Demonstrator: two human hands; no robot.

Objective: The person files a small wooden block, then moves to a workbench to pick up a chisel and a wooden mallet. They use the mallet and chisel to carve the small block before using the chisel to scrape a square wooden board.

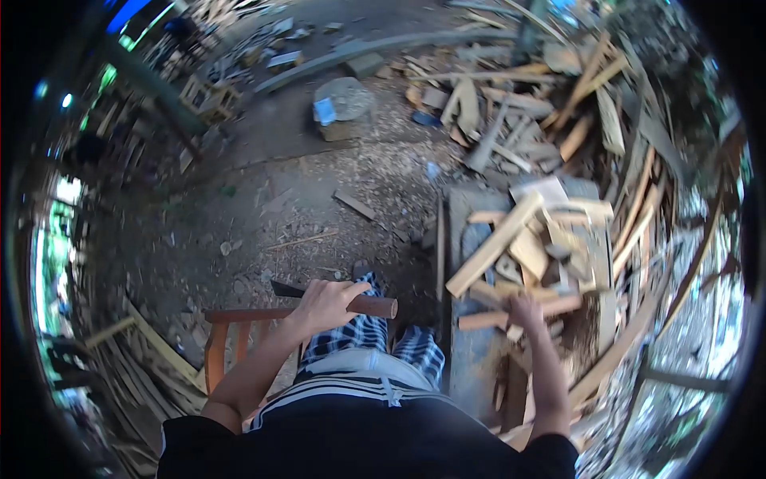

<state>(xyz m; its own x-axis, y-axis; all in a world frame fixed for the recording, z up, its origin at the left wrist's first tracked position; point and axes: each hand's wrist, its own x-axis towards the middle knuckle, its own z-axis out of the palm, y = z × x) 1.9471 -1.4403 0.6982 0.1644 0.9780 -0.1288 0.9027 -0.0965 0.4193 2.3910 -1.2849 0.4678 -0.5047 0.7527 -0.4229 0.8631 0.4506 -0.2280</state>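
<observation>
My left hand [325, 306] is closed around a big knife [381, 307], held across my lap. Its thick round wooden handle points right and a short stretch of dark blade shows to the left; part of it is under my hand. My right hand [523, 311], slightly blurred, is closed on a wooden stick [481, 321] over the workbench. The stick's two ends show on either side of the hand. Beyond it lies a heap of cut wood pieces [530, 254], with a longer pale board [495, 243] slanting across the top.
The workbench [471, 359] stands at my right. An orange wooden chair [217, 351] is at my left. A stump [345, 100] with a blue item on it stands ahead. Wood scraps [519, 120] pile up at the back right, and chips cover the ground [319, 191].
</observation>
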